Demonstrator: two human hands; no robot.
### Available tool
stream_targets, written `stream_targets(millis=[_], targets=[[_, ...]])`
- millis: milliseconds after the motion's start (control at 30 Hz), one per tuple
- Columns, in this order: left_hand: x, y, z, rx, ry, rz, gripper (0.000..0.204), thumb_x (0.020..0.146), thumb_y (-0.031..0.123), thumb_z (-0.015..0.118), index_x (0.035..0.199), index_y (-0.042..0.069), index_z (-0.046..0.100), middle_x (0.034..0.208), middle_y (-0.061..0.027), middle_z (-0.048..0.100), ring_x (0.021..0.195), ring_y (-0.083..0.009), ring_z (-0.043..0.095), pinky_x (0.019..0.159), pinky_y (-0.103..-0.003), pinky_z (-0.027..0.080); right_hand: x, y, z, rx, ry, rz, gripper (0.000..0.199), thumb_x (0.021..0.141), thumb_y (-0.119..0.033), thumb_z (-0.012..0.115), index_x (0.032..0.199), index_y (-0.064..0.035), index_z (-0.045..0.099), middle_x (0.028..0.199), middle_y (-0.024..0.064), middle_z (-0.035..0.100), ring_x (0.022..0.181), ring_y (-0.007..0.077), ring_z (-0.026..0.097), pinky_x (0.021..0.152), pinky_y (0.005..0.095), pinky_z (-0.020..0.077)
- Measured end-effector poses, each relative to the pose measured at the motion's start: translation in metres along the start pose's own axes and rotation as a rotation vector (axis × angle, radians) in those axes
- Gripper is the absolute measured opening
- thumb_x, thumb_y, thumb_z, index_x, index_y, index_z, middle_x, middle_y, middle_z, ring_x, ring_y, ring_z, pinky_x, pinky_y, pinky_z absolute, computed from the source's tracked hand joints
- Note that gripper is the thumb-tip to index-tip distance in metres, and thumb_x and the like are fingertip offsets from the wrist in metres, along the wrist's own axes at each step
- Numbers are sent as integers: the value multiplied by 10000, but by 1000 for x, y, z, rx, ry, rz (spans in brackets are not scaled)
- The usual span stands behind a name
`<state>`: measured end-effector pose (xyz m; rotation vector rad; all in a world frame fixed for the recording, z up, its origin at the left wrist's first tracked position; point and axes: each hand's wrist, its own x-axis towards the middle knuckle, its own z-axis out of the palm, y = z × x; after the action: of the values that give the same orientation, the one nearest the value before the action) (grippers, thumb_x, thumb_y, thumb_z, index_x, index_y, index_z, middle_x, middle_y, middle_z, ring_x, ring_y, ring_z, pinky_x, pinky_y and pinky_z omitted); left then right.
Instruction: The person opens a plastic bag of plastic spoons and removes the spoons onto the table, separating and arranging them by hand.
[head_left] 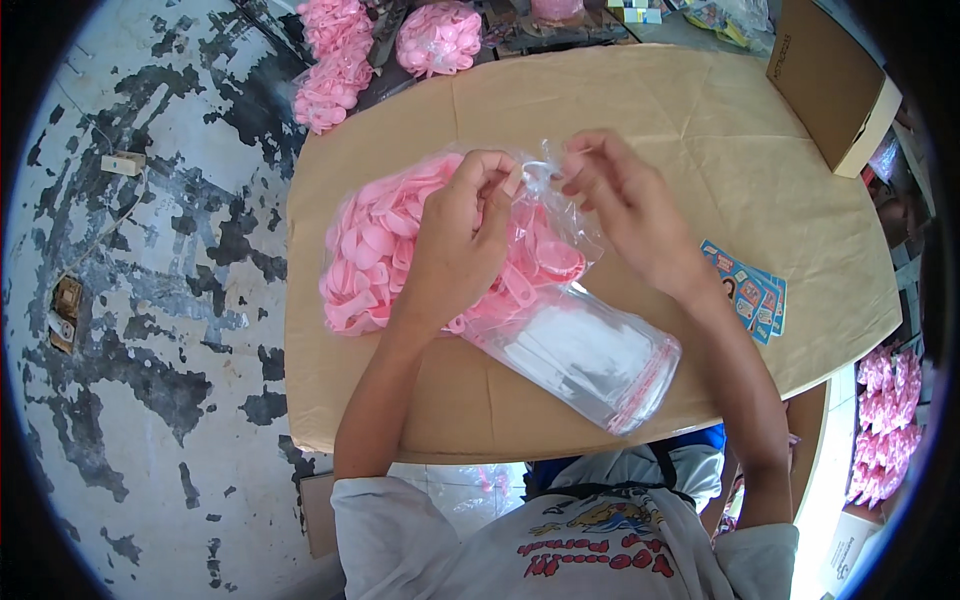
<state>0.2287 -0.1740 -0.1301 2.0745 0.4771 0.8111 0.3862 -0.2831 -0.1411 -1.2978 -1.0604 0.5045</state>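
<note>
A large clear plastic bag (345, 245) full of pink plastic pieces lies on the table, its gathered neck toward the top. My left hand (465, 230) is over the bag, thumb and fingers closed in a pinch on the plastic beside the neck. Just right of the neck, my right hand (620, 200) has its fingers bent together, slightly blurred. What its fingertips hold, if anything, I cannot make out. Several pink pieces (545, 255) with rounded ends show between my hands. Below them lies a stack of flat clear plastic sleeves (590, 350), partly against the bag.
Brown paper covers the round-edged table (420, 400). Blue printed cards (750, 290) lie beside my right forearm. An upright cardboard box (830, 90) stands at the far right. More bags of pink pieces (438, 38) sit beyond the far edge; others (885, 425) are at the right.
</note>
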Motion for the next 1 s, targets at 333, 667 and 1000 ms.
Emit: stream_targets(millis=[333, 667, 1000], targets=[[5, 21, -11, -66, -162, -34, 394, 849, -14, 729, 1203, -2, 555, 1041, -49, 661, 902, -90, 592, 841, -263, 476, 8, -23, -28, -71, 2, -94, 254, 924, -19, 642, 1172, 31, 617, 942, 114, 704, 881, 145, 664, 779, 307, 536], [-29, 36, -43, 247, -77, 240, 195, 872, 46, 720, 1061, 26, 676, 932, -40, 668, 714, -126, 564, 673, -279, 477, 46, -41, -26, -433, -565, -433, 254, 925, -19, 641, 1177, 3, 619, 921, 141, 696, 774, 206, 655, 710, 335, 524], [-38, -9, -97, 588, 286, 53, 302, 941, 200, 670, 1185, 23, 642, 1187, -170, 657, 1121, -264, 620, 982, -367, 454, 61, -30, -21, -477, -682, -548, 367, 921, -49, 637, 1278, -17, 559, 979, 161, 673, 907, 276, 659, 853, 367, 516]])
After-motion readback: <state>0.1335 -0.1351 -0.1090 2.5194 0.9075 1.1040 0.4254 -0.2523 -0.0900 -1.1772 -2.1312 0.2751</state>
